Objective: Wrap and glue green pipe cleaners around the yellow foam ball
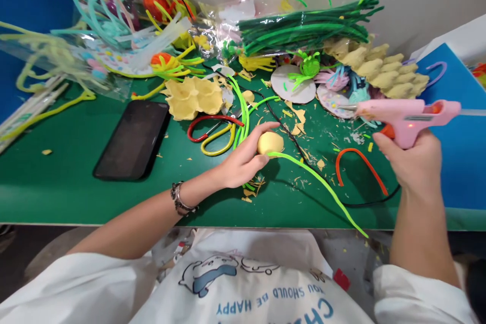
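Observation:
Between the fingers of my left hand (pixel 245 159) is a yellow egg-carton cup (pixel 271 144), held just above the table. A lime-green pipe cleaner (pixel 322 179) runs from the cup's lower edge and trails down to the right, past the table's front edge. My right hand (pixel 415 157) grips a pink hot glue gun (pixel 408 114), its nozzle pointing left and a small light glowing on its side. More lime-green pipe cleaners (pixel 243 106) lie beneath and behind my left hand. Beside them are scissors (pixel 218 134) with red and yellow handles.
A black phone (pixel 131 139) lies on the green table (pixel 56 187). Behind are an egg-carton piece (pixel 194 97), bundled dark green pipe cleaners (pixel 307 28) and a larger carton (pixel 383 68). An orange pipe cleaner (pixel 360 154) rests at right. A black cord (pixel 292 136) crosses scattered scraps.

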`<state>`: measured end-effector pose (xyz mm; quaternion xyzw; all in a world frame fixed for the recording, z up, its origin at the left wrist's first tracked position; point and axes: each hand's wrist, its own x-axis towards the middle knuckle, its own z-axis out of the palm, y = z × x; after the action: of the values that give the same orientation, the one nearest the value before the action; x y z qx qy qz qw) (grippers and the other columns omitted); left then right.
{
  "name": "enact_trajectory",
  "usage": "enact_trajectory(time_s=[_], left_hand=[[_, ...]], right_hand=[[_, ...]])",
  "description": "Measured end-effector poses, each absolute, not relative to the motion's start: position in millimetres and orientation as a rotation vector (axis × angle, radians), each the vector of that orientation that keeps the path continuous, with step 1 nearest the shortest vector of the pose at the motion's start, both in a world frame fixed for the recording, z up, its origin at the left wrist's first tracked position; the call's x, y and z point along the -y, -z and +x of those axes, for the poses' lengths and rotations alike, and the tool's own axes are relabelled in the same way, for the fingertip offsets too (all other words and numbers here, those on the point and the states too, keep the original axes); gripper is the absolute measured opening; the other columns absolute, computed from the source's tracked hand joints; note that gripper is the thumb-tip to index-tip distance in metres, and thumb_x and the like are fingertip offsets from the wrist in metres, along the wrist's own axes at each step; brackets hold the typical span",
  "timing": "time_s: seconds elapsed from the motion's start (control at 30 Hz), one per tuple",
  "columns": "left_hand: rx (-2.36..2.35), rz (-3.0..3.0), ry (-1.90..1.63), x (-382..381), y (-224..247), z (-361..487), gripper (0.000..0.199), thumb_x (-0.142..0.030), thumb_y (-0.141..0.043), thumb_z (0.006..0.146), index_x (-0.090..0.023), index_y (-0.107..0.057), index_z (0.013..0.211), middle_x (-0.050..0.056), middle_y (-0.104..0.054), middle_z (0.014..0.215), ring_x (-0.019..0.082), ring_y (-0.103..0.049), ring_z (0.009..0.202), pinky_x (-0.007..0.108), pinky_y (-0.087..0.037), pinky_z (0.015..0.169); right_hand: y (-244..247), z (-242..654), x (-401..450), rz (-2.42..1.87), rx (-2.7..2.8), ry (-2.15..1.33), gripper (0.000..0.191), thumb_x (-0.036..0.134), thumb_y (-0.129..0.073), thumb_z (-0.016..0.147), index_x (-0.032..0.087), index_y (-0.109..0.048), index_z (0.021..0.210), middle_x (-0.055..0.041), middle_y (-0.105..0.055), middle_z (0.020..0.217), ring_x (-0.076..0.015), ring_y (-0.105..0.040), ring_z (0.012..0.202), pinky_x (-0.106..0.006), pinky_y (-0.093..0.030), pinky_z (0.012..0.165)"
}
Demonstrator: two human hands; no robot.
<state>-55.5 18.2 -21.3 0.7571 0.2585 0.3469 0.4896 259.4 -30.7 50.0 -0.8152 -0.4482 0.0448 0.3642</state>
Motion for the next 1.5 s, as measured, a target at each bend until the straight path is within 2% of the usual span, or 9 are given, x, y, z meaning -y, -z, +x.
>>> enact_trajectory(time_s=[0.13, 0.5, 0.63, 0.7, 0.8, 0.97, 1.13, 1.33, 1.5], left_hand=[[-0.639, 1.784, -0.857, -20, 25, -55, 0.059, -0.029, -0.044, 0.082, -0.02, -0.032, 0.138, 0.009, -0.051, 0.117, 0.019, -0.052, 0.09, 0.034, -0.046, 0.083], [-0.715, 1.707, -0.853, -20, 28, -55, 0.058, -0.029, -0.044, 0.081, -0.021, -0.035, 0.138, 0.009, -0.053, 0.12, 0.022, -0.053, 0.096, 0.039, -0.047, 0.088], [-0.68, 1.709, -0.857, -18, 25, -53, 0.056, -0.033, -0.045, 0.083, -0.019, -0.036, 0.136, 0.011, -0.051, 0.129, 0.025, -0.053, 0.106, 0.043, -0.045, 0.097], [-0.662, 1.711, -0.862, -18, 25, -53, 0.055, -0.032, -0.045, 0.083, -0.02, -0.037, 0.136, 0.011, -0.052, 0.127, 0.025, -0.054, 0.106, 0.041, -0.045, 0.096], [-0.641, 1.709, -0.867, -18, 25, -53, 0.054, -0.031, -0.045, 0.083, -0.02, -0.037, 0.136, 0.009, -0.054, 0.122, 0.023, -0.054, 0.102, 0.038, -0.046, 0.091], [-0.646, 1.737, -0.882, -18, 25, -53, 0.053, -0.032, -0.046, 0.084, -0.019, -0.037, 0.135, 0.01, -0.054, 0.126, 0.023, -0.054, 0.104, 0.037, -0.045, 0.093], [-0.67, 1.785, -0.853, -18, 25, -54, 0.054, -0.032, -0.045, 0.085, -0.019, -0.036, 0.136, 0.009, -0.057, 0.116, 0.021, -0.055, 0.094, 0.036, -0.046, 0.085], [-0.654, 1.823, -0.852, -18, 25, -55, 0.051, -0.034, -0.045, 0.087, -0.018, -0.037, 0.135, 0.011, -0.054, 0.126, 0.023, -0.054, 0.106, 0.035, -0.046, 0.092], [-0.664, 1.841, -0.84, -19, 25, -55, 0.051, -0.032, -0.044, 0.086, -0.017, -0.037, 0.135, 0.011, -0.055, 0.123, 0.023, -0.055, 0.103, 0.034, -0.047, 0.09]], right_hand=[[-43, 214, 12, -1.904, 1.285, -0.27, 0.043, 0.049, -0.083, 0.045, 0.021, -0.056, 0.064, -0.0049, -0.063, 0.062, -0.0193, -0.056, 0.056, -0.033, -0.045, 0.052], [-15, 196, 5, -1.826, 1.378, -0.446, 0.037, 0.049, -0.078, 0.054, 0.024, -0.051, 0.057, 0.001, -0.057, 0.05, -0.0172, -0.052, 0.046, -0.031, -0.042, 0.043], [-17, 191, 14, -1.816, 1.421, -0.493, 0.043, 0.054, -0.081, 0.05, 0.024, -0.051, 0.053, 0.0008, -0.054, 0.047, -0.0158, -0.047, 0.043, -0.031, -0.039, 0.039], [-19, 188, 17, -1.812, 1.464, -0.485, 0.045, 0.056, -0.081, 0.051, 0.025, -0.048, 0.05, 0.0004, -0.052, 0.045, -0.0159, -0.047, 0.042, -0.031, -0.039, 0.038], [-20, 185, 19, -1.809, 1.517, -0.471, 0.041, 0.051, -0.077, 0.056, 0.025, -0.046, 0.049, 0.0007, -0.05, 0.043, -0.0157, -0.046, 0.041, -0.031, -0.039, 0.037], [-20, 183, 21, -1.81, 1.552, -0.452, 0.036, 0.044, -0.07, 0.057, 0.025, -0.042, 0.047, 0.0024, -0.046, 0.039, -0.014, -0.043, 0.037, -0.029, -0.036, 0.035], [-21, 182, 21, -1.826, 1.577, -0.441, 0.032, 0.04, -0.067, 0.058, 0.026, -0.04, 0.048, 0.0024, -0.045, 0.04, -0.0139, -0.042, 0.038, -0.03, -0.036, 0.037], [-24, 181, 20, -1.843, 1.573, -0.439, 0.029, 0.035, -0.065, 0.054, 0.026, -0.038, 0.046, 0.0025, -0.043, 0.041, -0.013, -0.038, 0.039, -0.029, -0.034, 0.037], [-27, 180, 19, -1.833, 1.592, -0.41, 0.028, 0.032, -0.061, 0.052, 0.026, -0.035, 0.044, 0.0034, -0.039, 0.04, -0.0115, -0.035, 0.039, -0.028, -0.034, 0.038]])
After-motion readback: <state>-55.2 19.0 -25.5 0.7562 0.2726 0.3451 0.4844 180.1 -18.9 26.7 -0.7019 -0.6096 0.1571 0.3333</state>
